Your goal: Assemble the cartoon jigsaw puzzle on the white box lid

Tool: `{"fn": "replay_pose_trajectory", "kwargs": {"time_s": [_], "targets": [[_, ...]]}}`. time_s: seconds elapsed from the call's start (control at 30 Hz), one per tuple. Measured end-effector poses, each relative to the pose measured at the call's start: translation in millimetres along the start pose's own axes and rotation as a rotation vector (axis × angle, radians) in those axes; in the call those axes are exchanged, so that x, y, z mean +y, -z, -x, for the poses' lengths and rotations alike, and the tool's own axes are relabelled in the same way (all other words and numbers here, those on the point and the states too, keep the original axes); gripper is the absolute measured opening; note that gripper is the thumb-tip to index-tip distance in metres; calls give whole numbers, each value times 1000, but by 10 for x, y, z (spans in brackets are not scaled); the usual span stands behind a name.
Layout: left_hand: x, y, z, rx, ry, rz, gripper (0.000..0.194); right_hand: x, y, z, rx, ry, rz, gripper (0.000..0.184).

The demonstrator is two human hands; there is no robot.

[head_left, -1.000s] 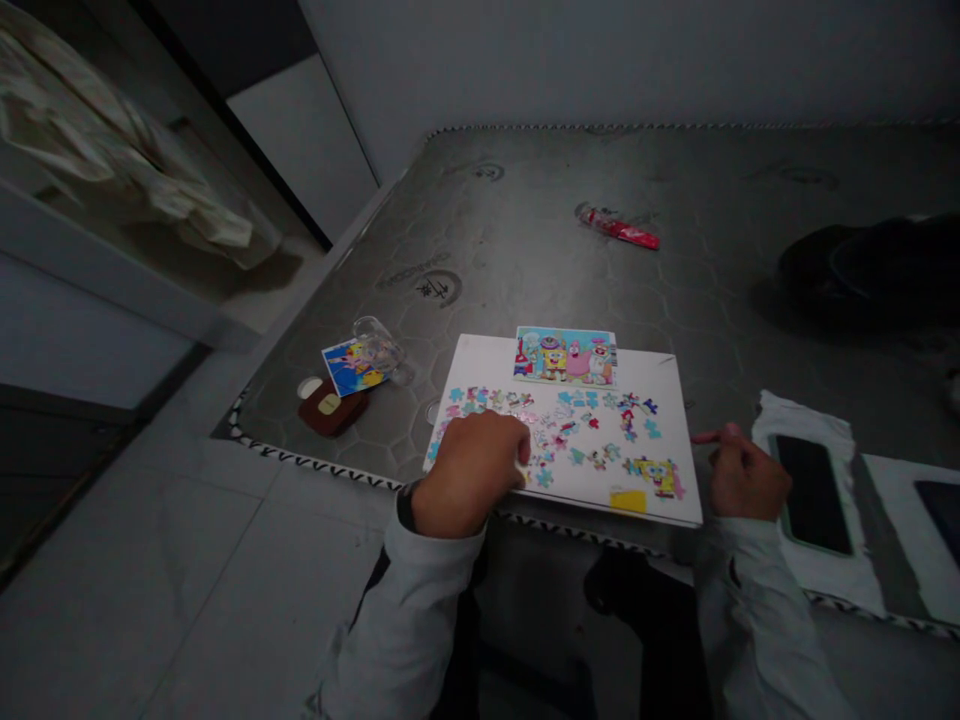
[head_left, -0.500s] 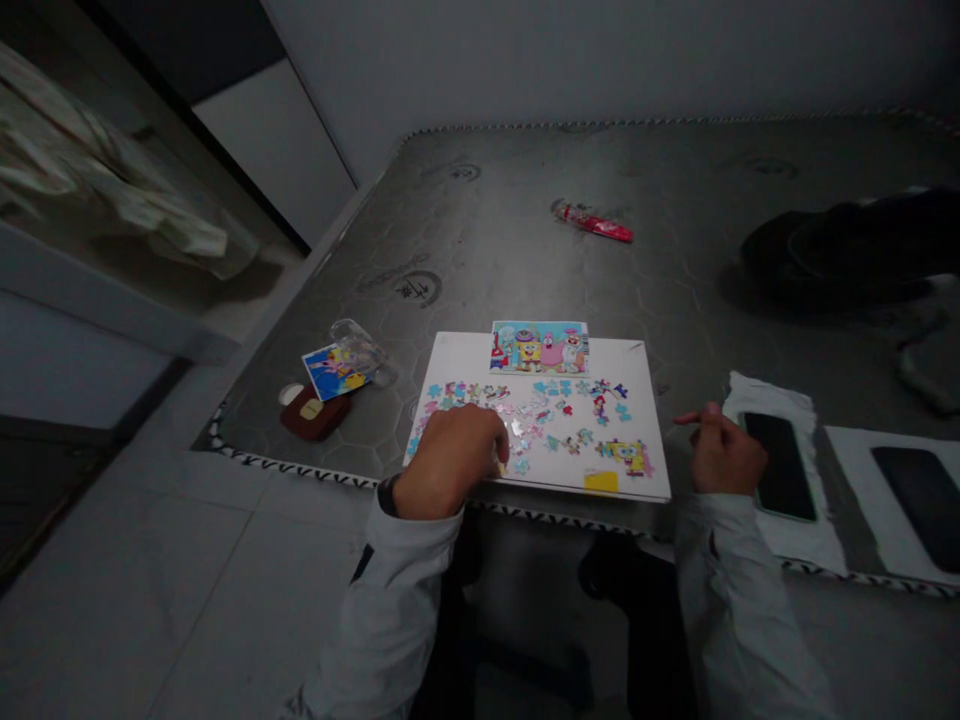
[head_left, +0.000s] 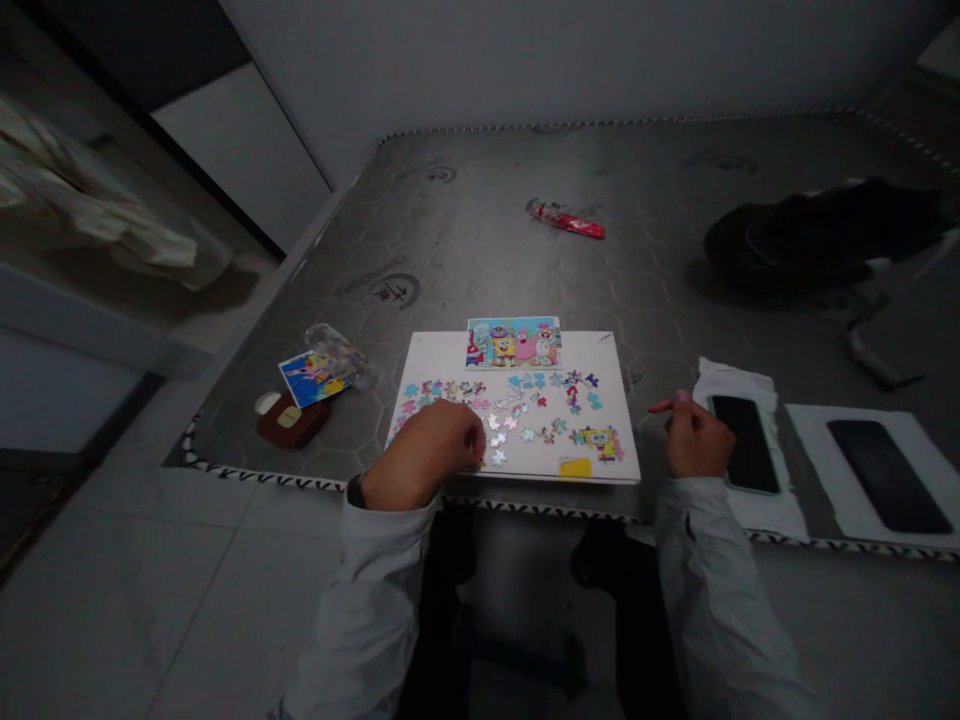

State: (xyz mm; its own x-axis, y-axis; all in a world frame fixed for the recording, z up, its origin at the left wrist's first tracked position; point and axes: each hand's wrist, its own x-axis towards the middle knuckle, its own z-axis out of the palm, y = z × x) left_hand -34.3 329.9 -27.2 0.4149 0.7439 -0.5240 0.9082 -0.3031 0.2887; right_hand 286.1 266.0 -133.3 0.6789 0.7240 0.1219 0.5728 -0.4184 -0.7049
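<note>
My left hand is over the lower left part of a white board. Its thumb and fingers are pinched together, and a small pale jigsaw piece seems to show at the fingertips, mostly hidden. Loose jigsaw pieces in blue and pink lie across the board, some under or behind this hand. A joined yellow SpongeBob section sits at the lower right, above a yellow patch. The picture card rests on the board's far edge. Right of the board, my right hand holds nothing; its index finger points left, other fingers curled.
Two phones, a nearer one and a darker one, lie on white sheets at right. At left are a brown case, a picture card and clear plastic. A red packet and a black object lie farther back.
The whole view has shifted, so the table things appear farther left. My left hand stays pinched low over the board, and my right hand remains beside it with its index finger out.
</note>
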Motion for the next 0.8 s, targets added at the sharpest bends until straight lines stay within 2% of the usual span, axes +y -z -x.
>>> {"fn": "replay_pose_trajectory", "kwargs": {"time_s": [0.13, 0.27, 0.4, 0.53, 0.67, 0.8], "targets": [[97, 45, 31, 40, -56, 11, 13, 2, 11, 9, -7, 13, -21, 73], [292, 15, -33, 120, -165, 112, 6, -18, 21, 47, -56, 60, -66, 65], [541, -122, -200, 201, -259, 300, 8, -60, 41, 102, -191, 227, -155, 47], [770, -273, -346, 236, -267, 357, 11, -103, 55, 133, -329, 429, -262, 27], [917, -358, -419, 183, -237, 367, 10, -107, 45, 124, -363, 642, -263, 23], [980, -394, -439, 210, -202, 345, 8, -79, 24, 105, -383, 711, -239, 19]]}}
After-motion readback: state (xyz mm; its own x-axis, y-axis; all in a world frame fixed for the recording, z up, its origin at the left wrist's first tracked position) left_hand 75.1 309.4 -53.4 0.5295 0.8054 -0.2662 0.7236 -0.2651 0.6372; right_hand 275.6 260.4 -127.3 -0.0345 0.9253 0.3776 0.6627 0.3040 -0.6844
